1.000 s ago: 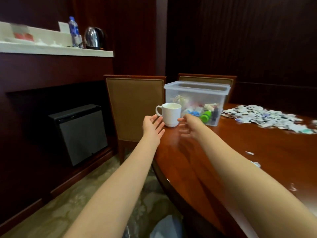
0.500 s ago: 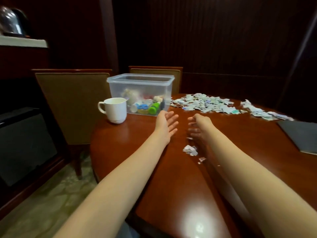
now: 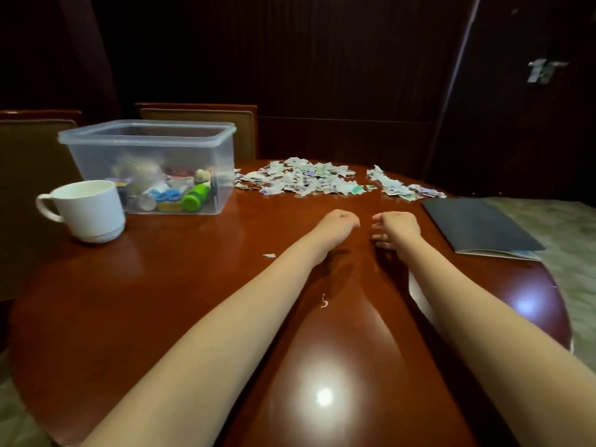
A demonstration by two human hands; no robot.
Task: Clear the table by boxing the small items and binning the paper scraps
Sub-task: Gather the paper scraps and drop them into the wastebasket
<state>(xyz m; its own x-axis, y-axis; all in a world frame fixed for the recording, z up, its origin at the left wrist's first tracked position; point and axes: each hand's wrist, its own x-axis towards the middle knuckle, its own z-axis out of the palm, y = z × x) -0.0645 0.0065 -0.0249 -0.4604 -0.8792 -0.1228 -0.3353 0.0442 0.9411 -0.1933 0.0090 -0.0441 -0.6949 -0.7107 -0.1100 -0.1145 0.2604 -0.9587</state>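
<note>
A heap of torn paper scraps (image 3: 300, 180) lies at the table's far side, with a smaller heap (image 3: 403, 188) to its right. The clear plastic box (image 3: 146, 133) stands at the far left and holds several small items, among them a green tube (image 3: 195, 196). My left hand (image 3: 338, 225) and my right hand (image 3: 398, 227) are side by side just short of the heaps, backs up, fingers bent down toward the table. Nothing shows in either hand; the left fingers are hidden behind the knuckles. One stray scrap (image 3: 269, 255) and a thin shred (image 3: 324, 301) lie nearer me.
A white mug (image 3: 87, 211) stands left of the box. A dark folder (image 3: 477, 224) lies at the right edge of the glossy brown table (image 3: 161, 301). Two chairs (image 3: 196, 114) stand behind the box, before a dark wall.
My view swung right, from the mug and box to the table's middle. Both hands moved forward toward the scrap heaps and their fingers went from spread to bent down.
</note>
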